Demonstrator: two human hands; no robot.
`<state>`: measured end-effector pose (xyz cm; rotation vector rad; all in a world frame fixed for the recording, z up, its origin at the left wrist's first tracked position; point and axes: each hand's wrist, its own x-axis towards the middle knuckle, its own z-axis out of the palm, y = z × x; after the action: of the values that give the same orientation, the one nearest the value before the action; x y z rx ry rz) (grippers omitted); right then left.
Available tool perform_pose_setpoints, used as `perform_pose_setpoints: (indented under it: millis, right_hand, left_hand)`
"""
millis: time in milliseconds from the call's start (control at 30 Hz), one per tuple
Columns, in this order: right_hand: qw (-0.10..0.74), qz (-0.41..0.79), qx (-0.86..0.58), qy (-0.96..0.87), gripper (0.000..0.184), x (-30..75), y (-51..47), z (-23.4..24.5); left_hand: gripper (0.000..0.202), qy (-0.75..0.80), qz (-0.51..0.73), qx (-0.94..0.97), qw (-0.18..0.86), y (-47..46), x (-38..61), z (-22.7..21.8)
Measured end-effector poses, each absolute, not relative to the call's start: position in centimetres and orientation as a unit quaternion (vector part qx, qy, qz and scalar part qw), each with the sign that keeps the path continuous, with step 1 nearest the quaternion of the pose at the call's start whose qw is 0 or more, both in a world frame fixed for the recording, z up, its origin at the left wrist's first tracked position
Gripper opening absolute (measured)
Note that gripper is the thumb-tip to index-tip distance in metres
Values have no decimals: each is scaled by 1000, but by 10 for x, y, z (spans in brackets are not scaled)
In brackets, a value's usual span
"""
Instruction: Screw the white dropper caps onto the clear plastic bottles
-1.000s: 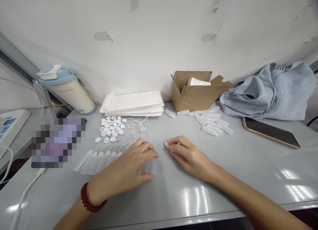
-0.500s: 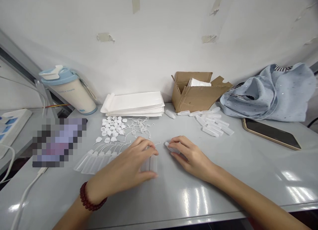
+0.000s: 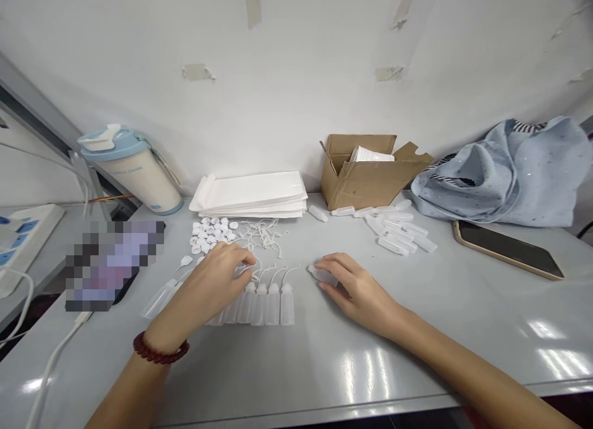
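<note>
My right hand (image 3: pixel 361 290) is closed around a small translucent plastic bottle (image 3: pixel 318 273), whose neck points left past my fingertips. My left hand (image 3: pixel 217 284), with a gap between thumb and fingers, hovers over a row of similar bottles (image 3: pixel 273 305) and holds nothing I can see. Each visible bottle in that row lies side by side with a thin white strap (image 3: pixel 291 271) at its neck; my left hand and forearm hide part of the row. Just beyond my left fingers lie a pile of white caps (image 3: pixel 210 231) and a tangle of loose white straps (image 3: pixel 265 234).
Loose bottles (image 3: pixel 401 231) lie before a cardboard box (image 3: pixel 370 182). White envelopes (image 3: pixel 250 194) are stacked by the wall. A tumbler (image 3: pixel 134 169), a blurred phone-like device (image 3: pixel 111 265) and a power strip (image 3: pixel 28 237) are left; a phone (image 3: pixel 509 250) and blue cloth bag (image 3: pixel 500 175) right.
My left hand has moved left and away from the row's right end, uncovering several strapped bottles there. The right hand stays in place with its bottle.
</note>
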<state>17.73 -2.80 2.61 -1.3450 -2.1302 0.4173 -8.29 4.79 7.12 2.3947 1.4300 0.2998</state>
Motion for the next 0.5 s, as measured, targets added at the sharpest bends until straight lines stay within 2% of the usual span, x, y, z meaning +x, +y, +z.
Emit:
perform_pose_setpoints:
  millis: [500]
  right_hand:
    - [292, 158, -497, -802, 27, 178, -27, 25]
  left_hand:
    - [23, 443, 90, 870, 199, 47, -82, 67]
